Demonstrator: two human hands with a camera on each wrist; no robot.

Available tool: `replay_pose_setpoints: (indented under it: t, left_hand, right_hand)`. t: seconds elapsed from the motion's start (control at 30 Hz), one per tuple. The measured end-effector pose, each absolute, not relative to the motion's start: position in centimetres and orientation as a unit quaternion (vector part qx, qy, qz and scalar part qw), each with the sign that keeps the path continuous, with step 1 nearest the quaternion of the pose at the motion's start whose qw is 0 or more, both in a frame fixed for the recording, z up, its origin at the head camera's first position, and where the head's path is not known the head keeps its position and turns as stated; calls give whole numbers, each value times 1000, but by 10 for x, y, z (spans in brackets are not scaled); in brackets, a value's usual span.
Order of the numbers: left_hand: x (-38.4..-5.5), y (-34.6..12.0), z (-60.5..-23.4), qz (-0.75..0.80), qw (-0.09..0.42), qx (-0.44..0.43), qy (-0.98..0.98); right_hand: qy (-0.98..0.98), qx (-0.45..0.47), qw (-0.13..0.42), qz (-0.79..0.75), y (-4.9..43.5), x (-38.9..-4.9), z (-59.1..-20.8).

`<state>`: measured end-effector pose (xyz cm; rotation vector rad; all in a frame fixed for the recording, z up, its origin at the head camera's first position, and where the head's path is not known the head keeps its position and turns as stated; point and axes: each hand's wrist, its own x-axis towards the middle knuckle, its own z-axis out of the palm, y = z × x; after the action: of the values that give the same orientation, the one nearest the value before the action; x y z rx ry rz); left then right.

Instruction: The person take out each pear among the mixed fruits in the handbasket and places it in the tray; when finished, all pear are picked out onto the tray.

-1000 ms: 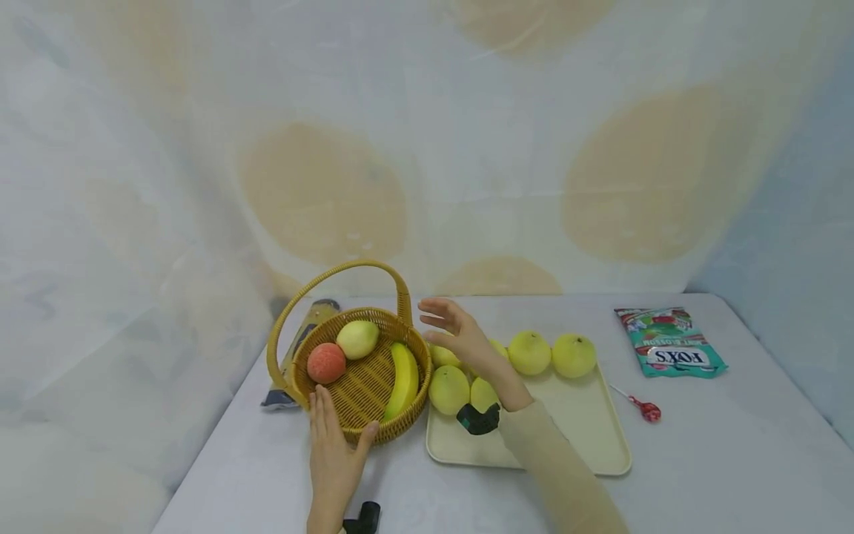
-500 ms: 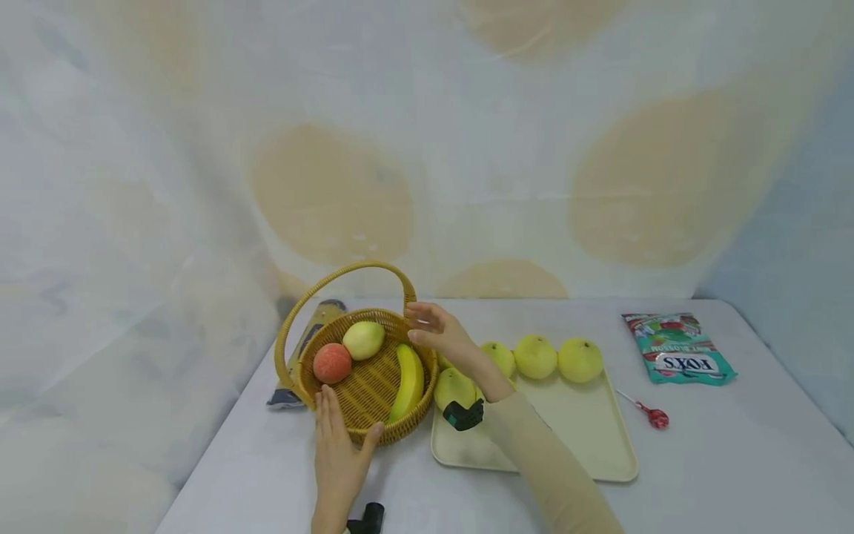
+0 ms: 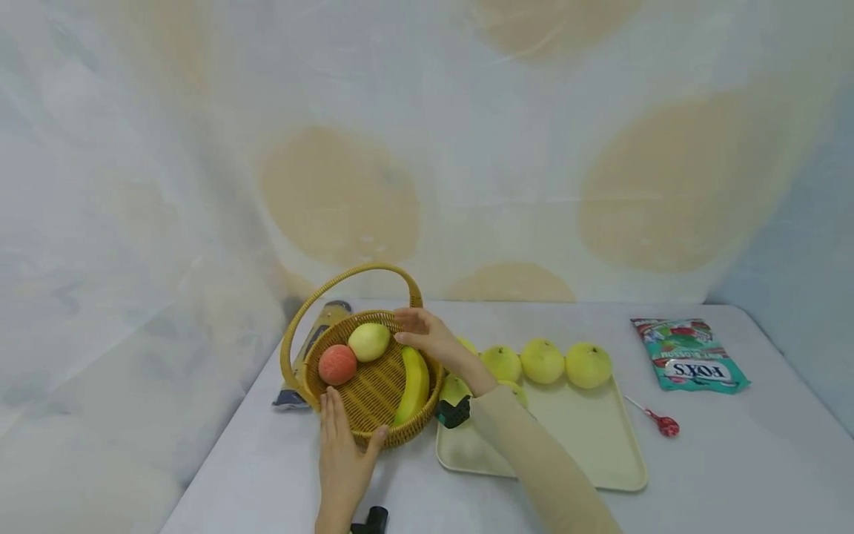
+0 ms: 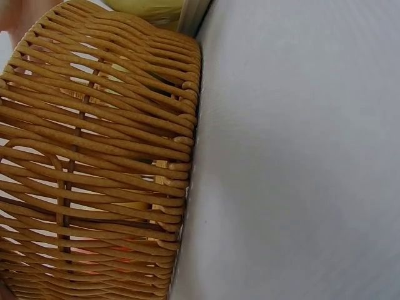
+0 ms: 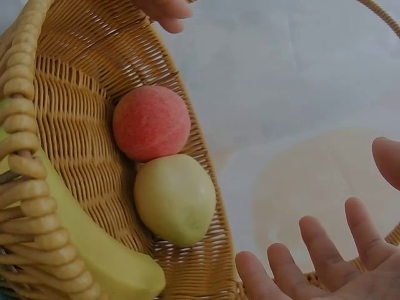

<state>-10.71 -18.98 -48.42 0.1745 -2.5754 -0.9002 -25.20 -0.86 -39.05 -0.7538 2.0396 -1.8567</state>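
A woven basket [image 3: 370,400] with a tall arched handle [image 3: 320,293] holds a red peach-like fruit [image 3: 337,365], a pale yellow-green fruit [image 3: 369,342] and a banana [image 3: 415,389]. My left hand [image 3: 343,467] lies at the basket's near left side, fingers straight and thumb spread along the rim. Over the far right rim, close to the handle's base, is my right hand [image 3: 434,340]; its fingers are spread and nothing is between them in the right wrist view. Basket weave [image 4: 100,150] fills the left half of the left wrist view, and the left hand's fingers are hidden there.
Right of the basket, a cream tray [image 3: 594,452] bears several round yellow-green fruits [image 3: 543,361], partly covered by the right arm. Farther right lie a green Fox's candy bag [image 3: 697,363] and a red lollipop [image 3: 667,426]. Behind the basket's left side lies a tan-and-blue packet [image 3: 327,319].
My right hand has moved left from beside the basket to over its right rim. The left hand stays at the near rim. The whole head view has shifted slightly.
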Motion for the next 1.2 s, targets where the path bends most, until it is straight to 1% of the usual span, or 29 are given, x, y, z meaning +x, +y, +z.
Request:
replay_pose_setpoints:
  t: [0.5, 0.8, 1.2]
  left_hand:
    - [-107, -192, -482, -325, 189, 71, -924]
    - [-104, -190, -483, -318, 203, 70, -923]
    - [-107, -188, -483, -320, 205, 70, -922]
  right_hand:
    - [732, -215, 171, -624, -32, -272, -396]
    - [723, -202, 194, -631, -40, -277, -402]
    - [741, -188, 193, -615, -50, -291, -413]
